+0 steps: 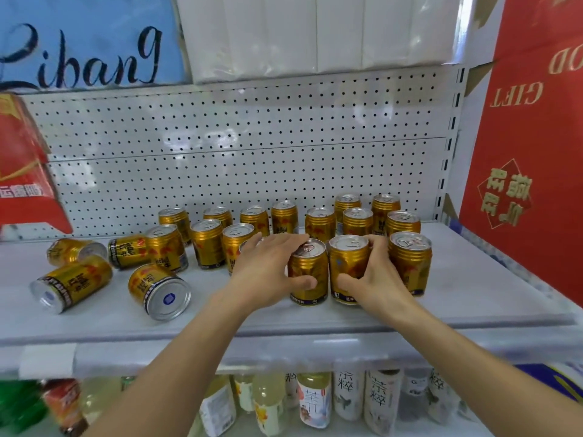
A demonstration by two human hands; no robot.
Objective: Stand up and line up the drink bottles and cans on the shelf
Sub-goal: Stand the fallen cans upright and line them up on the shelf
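Head view: on a pale shelf [315, 323] backed by white pegboard [220, 137], the left hand [268, 263] curls round one upright gold can [307, 272], the right hand [375, 272] round its neighbour [348, 263]. Four toppled cans [159, 290] lie at left; red gift boxes [530, 121] flank the right.

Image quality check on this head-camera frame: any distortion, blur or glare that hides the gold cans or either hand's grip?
Head view: wide-angle distortion bows the shelf edge and tilts the red gift box; lighting is even and soft, with mild sheen on the can tops; the bottles below are blurred; left hand and right hand and their upright gold cans read clearly.
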